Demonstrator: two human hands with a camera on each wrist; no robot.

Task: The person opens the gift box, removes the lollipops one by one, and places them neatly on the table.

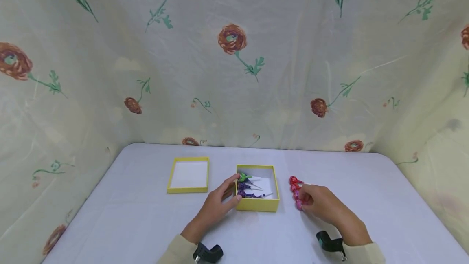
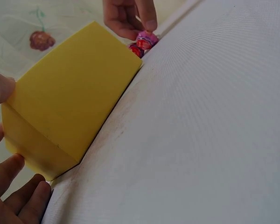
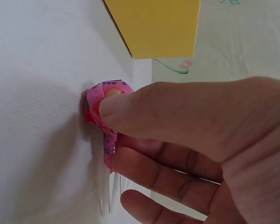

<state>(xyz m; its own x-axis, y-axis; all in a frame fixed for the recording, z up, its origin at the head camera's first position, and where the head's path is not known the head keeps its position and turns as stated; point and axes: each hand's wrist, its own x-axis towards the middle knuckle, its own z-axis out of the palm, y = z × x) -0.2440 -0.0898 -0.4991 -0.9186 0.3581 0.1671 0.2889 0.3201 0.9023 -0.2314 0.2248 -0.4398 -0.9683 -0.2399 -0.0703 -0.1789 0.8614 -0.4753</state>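
A yellow box (image 1: 257, 204) with a white inside stands at the middle of the table. In it, toward the left side, lie a green-wrapped lollipop (image 1: 243, 177) and several purple-wrapped ones (image 1: 244, 193), sticks pointing right. My left hand (image 1: 217, 203) holds the box's left side, thumb by the near corner and fingers along the wall. To the right, my right hand (image 1: 322, 203) pinches a pink lollipop (image 3: 95, 109) by its wrapped head between thumb and fingers, close to the tabletop. Red lollipops (image 1: 294, 180) lie in a row beside it, their sticks partly hidden by the hand.
The yellow lid (image 1: 188, 190) lies with its white inside up, left of the box. A white cloth (image 1: 121, 223) covers the table. Flower-printed curtain (image 1: 278, 72) hangs behind and along the sides.
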